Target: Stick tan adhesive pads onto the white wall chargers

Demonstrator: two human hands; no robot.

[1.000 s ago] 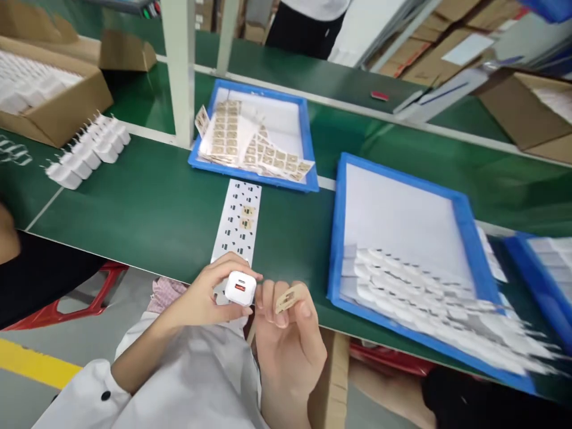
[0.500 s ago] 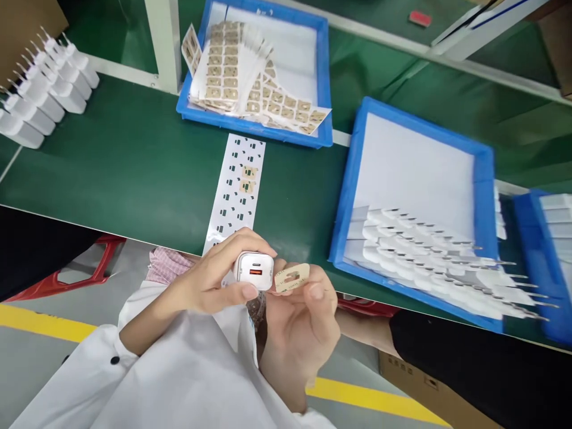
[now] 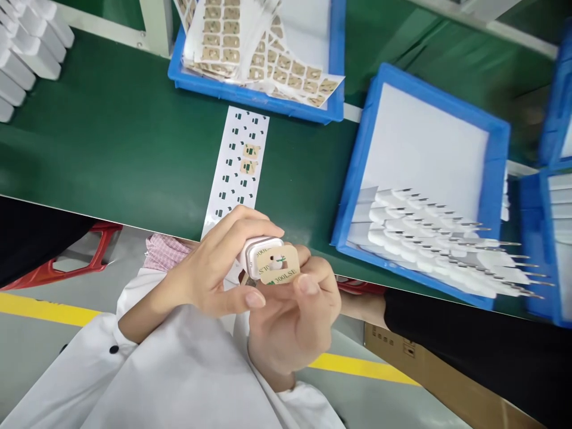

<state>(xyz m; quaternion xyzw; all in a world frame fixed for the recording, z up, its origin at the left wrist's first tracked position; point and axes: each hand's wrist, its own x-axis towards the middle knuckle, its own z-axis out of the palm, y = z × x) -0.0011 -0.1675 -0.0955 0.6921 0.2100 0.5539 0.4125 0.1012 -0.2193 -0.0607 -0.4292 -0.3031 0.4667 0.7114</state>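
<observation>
Green bench: blue trays far and right.
Left hand: half-closed round white charger, by the near edge.
Right hand: pinching tan sticker, earlier beside charger, now overlapping its end.

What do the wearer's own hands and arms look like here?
The left hand and right hand are bare, with no gloves, rings or watch visible. Both sleeves are plain white; the left sleeve ends on the forearm and has a round dark button near its cuff.
</observation>
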